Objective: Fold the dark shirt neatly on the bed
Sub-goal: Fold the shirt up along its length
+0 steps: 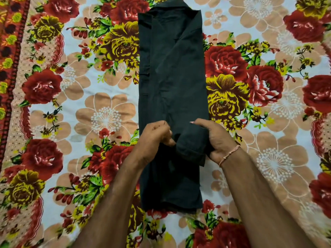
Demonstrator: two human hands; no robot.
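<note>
Bedspread (pixel 53 111): a flowered cover in red, yellow and tan runs across the whole bed; a darker patterned border lies along the 9 o'clock edge.
Left hand (pixel 154 135): it sits just left of centre, at the shirt's left edge. The grip is curled nearly closed, fingers bunched on a pinch of dark cloth. How much cloth it has under the knuckles I cannot tell.
Shirt (pixel 172 77): it lies flat on the bed as a long narrow strip from 12 o'clock down to 6 o'clock. The collar is at the far end and the hem is nearest the person. Both sides are already turned in, so the width is set.
Sleeve cuff (pixel 189 149): a stitched cuff end lies between the two hands, partly lifted over the strip.
Right hand (pixel 215 138): it is at the strip's right edge, about 4 o'clock from centre. The grip is closed round the bunched sleeve end, thumb under and fingers over. A thin thread band circles the wrist.
Step in hand: probably tidying the sleeve end onto the strip before the lengthwise fold.
Next move: lay the cuff flat inside the strip's edges, then bring the hem up toward the collar with both edges kept in line.
</note>
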